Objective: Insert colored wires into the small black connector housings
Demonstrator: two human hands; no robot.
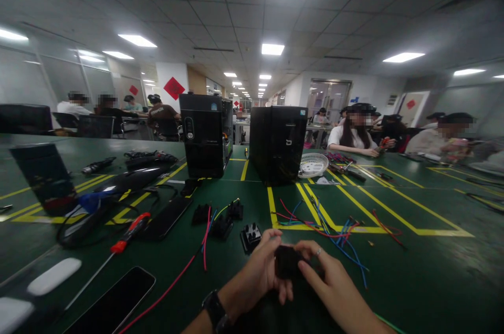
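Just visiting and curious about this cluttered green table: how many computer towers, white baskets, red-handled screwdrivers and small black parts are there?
Computer towers: 2
White basket: 1
Red-handled screwdriver: 1
Small black parts: 5 (4 on the table, 1 held between left hand and right hand)
Total: 9

A small black boxy plastic part (286, 262), matte and roughly cube-shaped, is held upright in the air, pinched between the fingers of the left hand (255, 276) and the right hand (326, 284). Its finer details are too dark to tell.
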